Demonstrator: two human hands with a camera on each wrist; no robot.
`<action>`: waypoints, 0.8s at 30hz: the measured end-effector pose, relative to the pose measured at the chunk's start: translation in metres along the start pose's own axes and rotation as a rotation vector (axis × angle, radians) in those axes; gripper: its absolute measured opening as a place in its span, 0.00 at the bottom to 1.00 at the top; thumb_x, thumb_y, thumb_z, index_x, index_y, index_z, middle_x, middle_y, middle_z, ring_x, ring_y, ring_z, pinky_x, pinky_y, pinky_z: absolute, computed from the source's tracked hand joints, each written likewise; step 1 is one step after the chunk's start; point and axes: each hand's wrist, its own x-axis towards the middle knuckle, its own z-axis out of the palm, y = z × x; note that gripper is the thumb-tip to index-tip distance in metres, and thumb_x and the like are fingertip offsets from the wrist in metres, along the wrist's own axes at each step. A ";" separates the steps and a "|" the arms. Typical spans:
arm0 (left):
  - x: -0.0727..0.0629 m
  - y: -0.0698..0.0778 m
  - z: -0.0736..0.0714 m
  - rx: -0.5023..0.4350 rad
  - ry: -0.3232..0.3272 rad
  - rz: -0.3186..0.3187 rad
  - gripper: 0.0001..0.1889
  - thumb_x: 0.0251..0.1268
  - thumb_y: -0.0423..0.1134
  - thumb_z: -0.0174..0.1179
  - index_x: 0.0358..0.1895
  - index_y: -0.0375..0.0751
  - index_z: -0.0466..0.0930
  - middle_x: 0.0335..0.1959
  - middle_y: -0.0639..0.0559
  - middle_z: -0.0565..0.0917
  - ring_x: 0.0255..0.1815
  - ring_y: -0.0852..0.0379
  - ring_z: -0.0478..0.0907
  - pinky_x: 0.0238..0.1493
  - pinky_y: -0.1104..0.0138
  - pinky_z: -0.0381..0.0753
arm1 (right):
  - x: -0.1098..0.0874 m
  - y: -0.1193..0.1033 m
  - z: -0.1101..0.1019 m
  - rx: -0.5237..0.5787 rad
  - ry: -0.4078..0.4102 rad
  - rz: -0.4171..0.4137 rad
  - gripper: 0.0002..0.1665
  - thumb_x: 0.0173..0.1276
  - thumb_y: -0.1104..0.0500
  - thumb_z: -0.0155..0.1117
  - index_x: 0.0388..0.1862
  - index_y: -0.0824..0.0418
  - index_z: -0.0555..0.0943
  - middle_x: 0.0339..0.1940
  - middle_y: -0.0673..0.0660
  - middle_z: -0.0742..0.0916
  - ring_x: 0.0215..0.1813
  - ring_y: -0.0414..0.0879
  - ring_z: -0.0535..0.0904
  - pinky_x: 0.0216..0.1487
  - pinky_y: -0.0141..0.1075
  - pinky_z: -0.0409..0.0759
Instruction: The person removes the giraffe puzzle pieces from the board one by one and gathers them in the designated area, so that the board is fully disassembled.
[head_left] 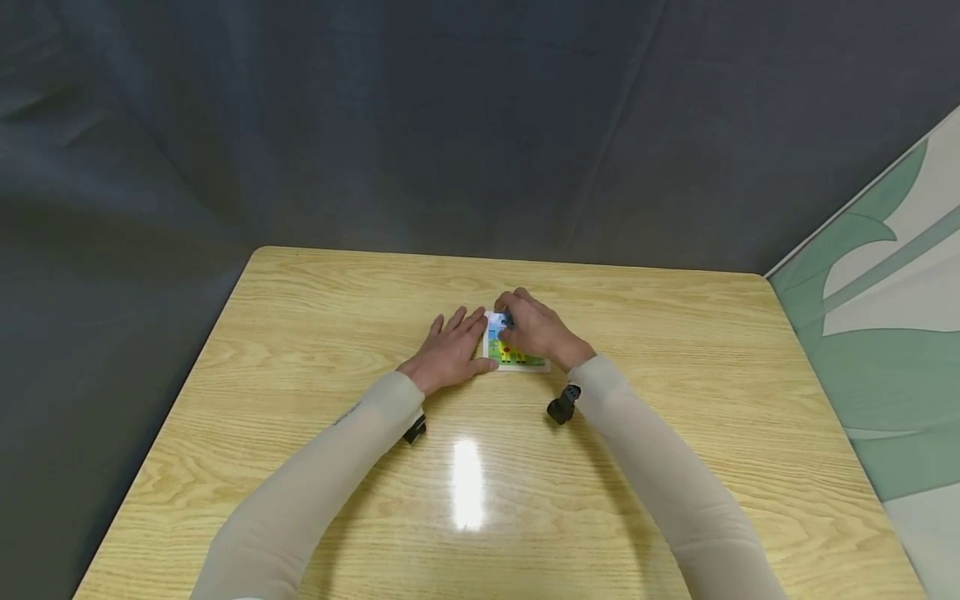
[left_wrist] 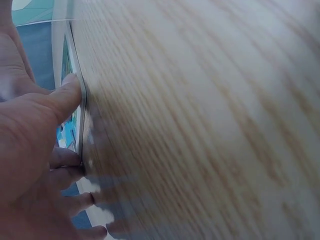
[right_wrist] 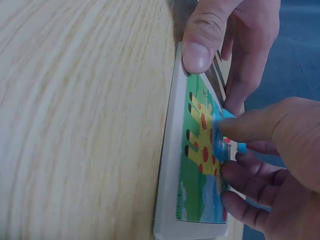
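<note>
Against the picture board, the left hand lies outspread, the right hand pinching a blue piece

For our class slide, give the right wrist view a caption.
Left hand touching a white-framed animal picture, right hand curled over it.

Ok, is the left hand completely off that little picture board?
No, the left hand has its thumb resting on a corner of the picture board.
</note>
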 end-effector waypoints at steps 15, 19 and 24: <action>0.001 0.002 -0.003 -0.011 -0.014 -0.001 0.46 0.80 0.63 0.56 0.89 0.43 0.48 0.92 0.49 0.44 0.92 0.41 0.39 0.89 0.37 0.41 | 0.005 0.008 0.005 0.159 0.046 0.020 0.15 0.85 0.59 0.57 0.61 0.62 0.83 0.54 0.61 0.86 0.48 0.52 0.82 0.55 0.48 0.82; 0.000 0.004 -0.004 -0.001 -0.023 -0.003 0.47 0.80 0.63 0.55 0.89 0.43 0.47 0.92 0.49 0.44 0.92 0.41 0.39 0.89 0.37 0.41 | 0.005 0.007 0.004 0.164 0.043 0.019 0.14 0.86 0.58 0.56 0.61 0.61 0.83 0.54 0.61 0.87 0.48 0.52 0.83 0.53 0.47 0.82; -0.001 0.004 -0.004 -0.004 -0.028 -0.007 0.47 0.80 0.63 0.55 0.89 0.43 0.47 0.92 0.50 0.43 0.92 0.41 0.39 0.89 0.37 0.41 | 0.003 0.006 0.002 0.174 0.051 0.028 0.14 0.86 0.58 0.55 0.61 0.61 0.83 0.54 0.61 0.86 0.48 0.52 0.83 0.53 0.47 0.82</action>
